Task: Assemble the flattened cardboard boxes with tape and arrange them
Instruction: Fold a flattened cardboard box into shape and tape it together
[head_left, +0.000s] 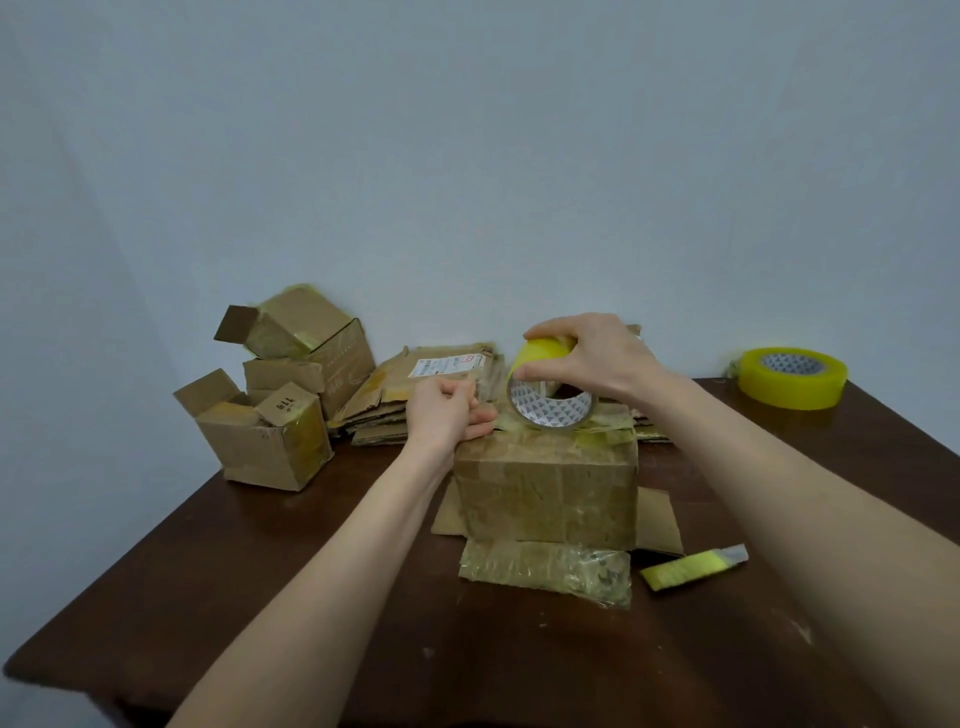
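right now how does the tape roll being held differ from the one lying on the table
The held roll stands on edge on the box, held from above by the right grip; the spare roll lies flat on the table, untouched. The held roll has only a thin layer of tape; the spare roll's is much thicker. Both are yellowish tape on white patterned cores.

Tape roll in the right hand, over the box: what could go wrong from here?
The tape roll, gripped by the right hand, is at the top of a cardboard box whose top is wrinkled with old tape; the new strip may crease or stick badly.
The yellow utility knife lies beside the box, near the right forearm; a sweep of the arm could knock it.
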